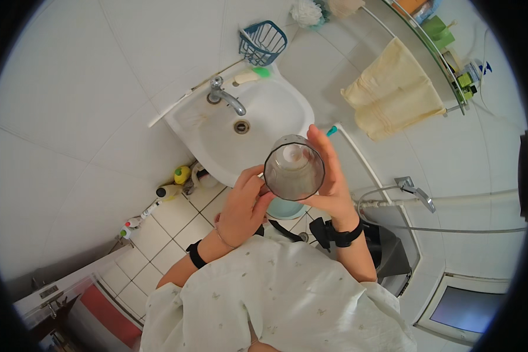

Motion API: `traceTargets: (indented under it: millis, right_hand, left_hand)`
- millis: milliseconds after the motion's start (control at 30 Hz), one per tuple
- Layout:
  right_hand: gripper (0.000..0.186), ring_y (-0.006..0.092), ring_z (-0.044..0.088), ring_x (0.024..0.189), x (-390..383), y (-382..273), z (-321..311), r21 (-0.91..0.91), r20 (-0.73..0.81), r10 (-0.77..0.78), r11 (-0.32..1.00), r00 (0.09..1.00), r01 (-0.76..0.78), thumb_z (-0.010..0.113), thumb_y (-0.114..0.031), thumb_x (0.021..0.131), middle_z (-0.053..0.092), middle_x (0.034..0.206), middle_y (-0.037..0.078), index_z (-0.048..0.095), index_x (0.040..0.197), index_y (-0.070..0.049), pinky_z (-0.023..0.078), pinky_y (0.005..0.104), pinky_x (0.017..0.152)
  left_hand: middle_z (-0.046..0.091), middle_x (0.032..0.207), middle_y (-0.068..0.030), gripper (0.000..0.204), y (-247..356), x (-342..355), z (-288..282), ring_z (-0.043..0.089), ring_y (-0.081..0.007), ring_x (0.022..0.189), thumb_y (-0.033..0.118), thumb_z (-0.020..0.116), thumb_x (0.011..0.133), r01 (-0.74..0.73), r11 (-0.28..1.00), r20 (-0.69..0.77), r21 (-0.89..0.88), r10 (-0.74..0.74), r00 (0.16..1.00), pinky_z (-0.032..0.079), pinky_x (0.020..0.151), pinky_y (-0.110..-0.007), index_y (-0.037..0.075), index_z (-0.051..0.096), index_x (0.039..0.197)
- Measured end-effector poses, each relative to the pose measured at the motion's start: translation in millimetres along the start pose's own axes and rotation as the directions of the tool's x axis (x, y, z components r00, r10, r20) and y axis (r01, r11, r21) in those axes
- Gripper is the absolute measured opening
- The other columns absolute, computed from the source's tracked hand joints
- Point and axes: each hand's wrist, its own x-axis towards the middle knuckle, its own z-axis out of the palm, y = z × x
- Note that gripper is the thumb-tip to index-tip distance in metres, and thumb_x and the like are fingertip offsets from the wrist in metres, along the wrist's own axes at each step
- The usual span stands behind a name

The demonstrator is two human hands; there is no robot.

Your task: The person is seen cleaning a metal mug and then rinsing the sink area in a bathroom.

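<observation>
Cup of see-through grey glass (294,170), round, with a rim made of many short straight bits, is up between the two hands. Seen from above, it covers part of the near right edge of the smooth white sink (276,108). Its wide open end faces up toward the person. The right hand (332,179) is grasping the cup, with its fingers along the right side and its thumb on the near side. The left hand (243,199) has bent fingers that reach the cup's left side. Some tips are hidden, so I cannot tell if it is squeezing or only touching. Each wrist has a black strap on it.

At the back left of the sink is a shiny silver metal tap (226,98), and its bent spout points over the round drain (242,126) down in the sink. On the sink's back rim lies a flat cream and bright green thing (252,75). Behind the sink is a dark blue wire basket (263,44). To the right of the sink hangs a pale yellow cloth towel (393,94). Below the sink's near end, partly hidden, is a round pale green tub (284,209). Left of it, on the floor by the sink, is a pale yellow bottle with a black cap (161,192)
</observation>
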Motion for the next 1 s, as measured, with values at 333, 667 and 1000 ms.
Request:
traceTargets:
  millis: [333, 667, 1000]
  right_hand:
    - [0.081, 0.0265, 0.037, 0.129, -22.0, 23.0, -4.1, 0.722, 0.054, 0.307, 0.646, 0.950, -0.250, 0.069, -0.031, 0.081, 0.035, 0.141, 0.014, 0.024, 0.142, 0.000, 0.031, 0.0430, 0.107]
    - [0.073, 0.0255, 0.042, 0.125, -26.5, 39.9, -0.5, 0.750, 0.015, 0.353, 0.614, 0.936, -0.244, 0.069, -0.027, 0.080, 0.043, 0.136, 0.014, 0.032, 0.137, 0.000, 0.033, 0.0398, 0.107]
    - [0.071, 0.0270, 0.041, 0.126, -15.1, 51.9, 12.4, 0.684, -0.036, 0.286, 0.706, 0.958, -0.186, 0.068, -0.028, 0.081, 0.044, 0.135, 0.016, 0.033, 0.137, -0.002, 0.036, 0.0451, 0.104]
  left_hand:
    - [0.056, 0.109, -0.0187, 0.012, 7.5, -0.3, 2.6, 0.056, -0.0268, 0.063, 0.005, 0.061, 0.081, -0.024, 1.000, 0.025, 0.008, 0.024, 0.999, 0.045, 0.056, -0.033, -0.002, 0.052, 0.086]
    - [0.056, 0.108, -0.0181, 0.015, 8.3, -7.9, -1.8, 0.055, -0.0290, 0.063, 0.010, 0.061, 0.083, 0.029, 0.999, 0.027, 0.027, -0.029, 0.999, 0.045, 0.057, -0.034, -0.001, 0.052, 0.086]
    - [0.054, 0.104, -0.0163, 0.020, 4.5, -15.8, -7.6, 0.055, -0.0284, 0.068, 0.011, 0.059, 0.085, 0.117, 0.993, -0.011, -0.004, -0.117, 0.993, 0.045, 0.061, -0.034, -0.004, 0.052, 0.096]
